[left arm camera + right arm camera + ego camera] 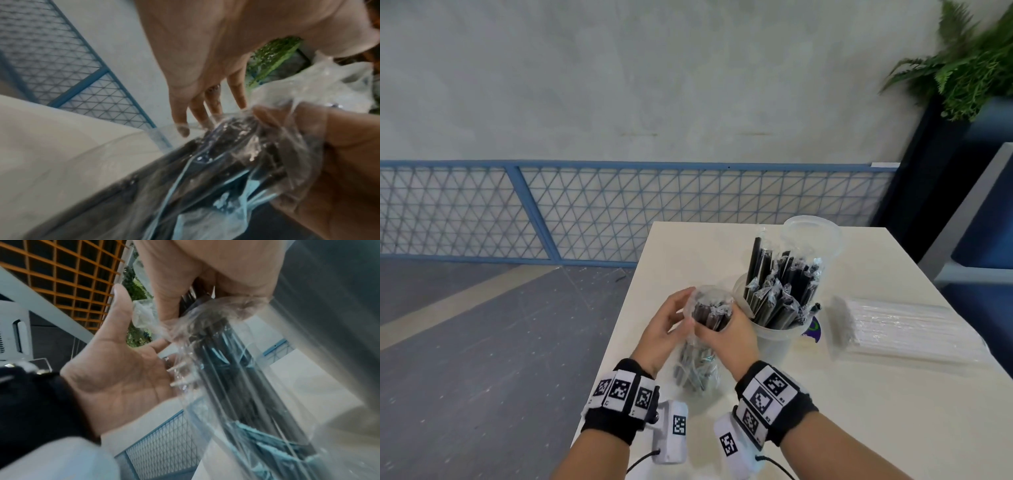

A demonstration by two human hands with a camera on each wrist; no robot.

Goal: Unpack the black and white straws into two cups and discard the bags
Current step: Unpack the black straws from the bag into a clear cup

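Clear bag point(702, 346) of black straws point(711, 313) in right grip point(726, 337), left hand point(664, 329) open alongside.

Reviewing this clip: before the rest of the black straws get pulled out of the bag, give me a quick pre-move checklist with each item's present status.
1. Right hand grips the black straws at the mouth of the clear bag: ok.
2. Left hand steadies the bag: cannot tell; fingers straight, touching its film.
3. Near cup upright, already holding black straws: ok.
4. Room left in that cup: cannot tell.
5. Second cup upright and empty: ok.
6. White straw pack unopened on table: not ok, still pending.
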